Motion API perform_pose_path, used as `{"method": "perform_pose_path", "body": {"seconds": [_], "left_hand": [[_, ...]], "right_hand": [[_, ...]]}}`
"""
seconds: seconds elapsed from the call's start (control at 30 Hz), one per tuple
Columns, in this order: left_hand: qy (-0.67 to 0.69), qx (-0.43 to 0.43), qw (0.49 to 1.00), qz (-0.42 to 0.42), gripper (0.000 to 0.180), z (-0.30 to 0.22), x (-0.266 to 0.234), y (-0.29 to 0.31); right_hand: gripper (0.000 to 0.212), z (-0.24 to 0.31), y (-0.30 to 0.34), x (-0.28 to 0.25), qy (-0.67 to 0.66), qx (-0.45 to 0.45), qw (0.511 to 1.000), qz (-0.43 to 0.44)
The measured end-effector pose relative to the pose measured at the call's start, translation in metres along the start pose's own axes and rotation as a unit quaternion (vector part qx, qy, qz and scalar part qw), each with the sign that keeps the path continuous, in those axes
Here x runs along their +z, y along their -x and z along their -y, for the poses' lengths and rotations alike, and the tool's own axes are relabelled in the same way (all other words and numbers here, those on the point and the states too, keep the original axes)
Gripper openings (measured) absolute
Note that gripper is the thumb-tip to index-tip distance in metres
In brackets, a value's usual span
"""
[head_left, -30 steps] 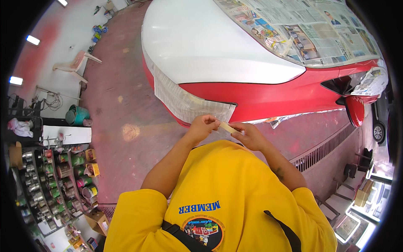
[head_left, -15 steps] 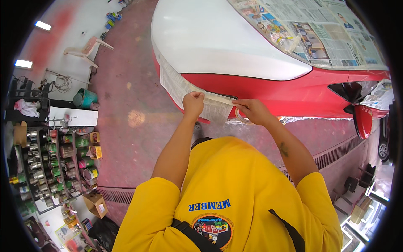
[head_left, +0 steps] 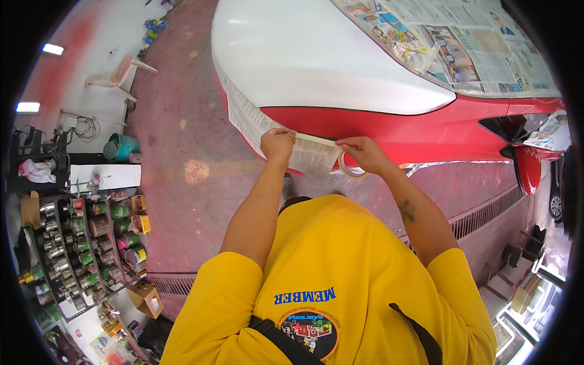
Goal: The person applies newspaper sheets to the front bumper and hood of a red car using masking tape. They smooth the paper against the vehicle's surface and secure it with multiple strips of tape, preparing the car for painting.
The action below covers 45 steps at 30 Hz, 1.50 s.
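Observation:
A strip of pale masking tape [head_left: 316,140] is stretched between my hands, along the upper edge of a newspaper sheet [head_left: 311,159] that hangs over the car's front corner. My left hand [head_left: 278,146] is closed in a pinch at the strip's left end. On the other side my right hand [head_left: 367,154] pinches the strip's right end, and the tape roll [head_left: 353,173] hangs beneath its fingers. Just beyond the strip lies the red fender [head_left: 371,126], below the whitish hood [head_left: 316,58]. Whether the tape touches the car body, I cannot tell.
Newspaper [head_left: 480,45] covers the windshield. A red side mirror [head_left: 527,173] juts out at right. A floor grate [head_left: 486,218] runs behind me. At left stand a shelf of cans [head_left: 82,243], a teal bucket [head_left: 123,145] and a plastic chair [head_left: 118,76].
The tape strip has come up against the newspaper's top edge and lies more level with it. Both hands have shifted slightly up toward the car, still pinching the tape.

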<state>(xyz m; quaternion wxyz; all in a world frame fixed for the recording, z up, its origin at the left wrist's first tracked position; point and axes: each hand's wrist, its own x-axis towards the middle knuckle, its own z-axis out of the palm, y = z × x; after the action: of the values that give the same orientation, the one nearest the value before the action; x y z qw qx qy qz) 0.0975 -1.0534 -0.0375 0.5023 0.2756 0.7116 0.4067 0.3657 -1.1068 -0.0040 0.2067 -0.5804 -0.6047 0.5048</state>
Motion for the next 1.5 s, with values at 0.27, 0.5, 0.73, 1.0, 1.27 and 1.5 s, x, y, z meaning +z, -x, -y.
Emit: {"method": "perform_pose_path", "body": {"seconds": [0.27,0.5,0.73,1.0,1.27,1.5], "left_hand": [[-0.091,0.072,0.993,-0.002,0.026,0.012,0.0,-0.011],[-0.154,0.122,0.98,-0.032,0.022,0.021,0.007,-0.006],[-0.18,0.21,0.96,-0.038,0.017,0.019,0.004,0.003],[-0.164,0.282,0.945,-0.036,0.021,0.033,0.005,0.0],[-0.248,0.329,0.909,-0.067,0.021,0.038,-0.02,0.005],[-0.362,0.577,0.728,0.078,0.036,0.029,-0.038,0.014]], "right_hand": [[0.031,-0.014,-0.002,0.002,-0.011,-0.006,1.0,-0.028],[0.03,0.002,0.004,-0.003,0.046,0.001,0.998,-0.044],[0.028,0.01,0.005,0.002,0.072,-0.005,0.996,-0.061],[0.029,0.011,0.004,0.003,0.105,-0.011,0.992,-0.066],[0.03,0.009,0.008,0.011,0.126,-0.012,0.988,-0.083],[0.031,0.009,0.009,0.01,0.118,-0.012,0.99,-0.079]]}}
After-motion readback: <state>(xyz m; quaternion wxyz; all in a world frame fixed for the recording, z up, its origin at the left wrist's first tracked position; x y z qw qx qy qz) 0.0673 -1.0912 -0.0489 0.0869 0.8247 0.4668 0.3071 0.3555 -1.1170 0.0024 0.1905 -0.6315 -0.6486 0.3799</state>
